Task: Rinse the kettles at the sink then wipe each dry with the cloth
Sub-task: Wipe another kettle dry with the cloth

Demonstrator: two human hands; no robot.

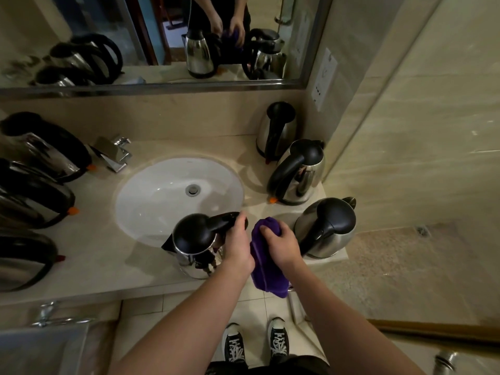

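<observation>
A steel kettle with a black lid and handle (pixel 193 244) stands on the counter at the front edge of the white sink (pixel 162 201). My left hand (pixel 238 244) grips its black handle. My right hand (pixel 281 244) grips a purple cloth (pixel 266 269), which hangs down over the counter edge just right of the kettle. Three more steel kettles (pixel 326 230) stand in a row on the right of the sink. Several others (pixel 35 196) stand on the left.
A chrome tap (pixel 115 154) sits at the back left of the sink. A mirror (pixel 151 39) spans the wall behind. A glass partition (pixel 405 131) closes off the right side. The counter edge (pixel 108 290) runs in front of me, with a towel rail (pixel 54 318) below.
</observation>
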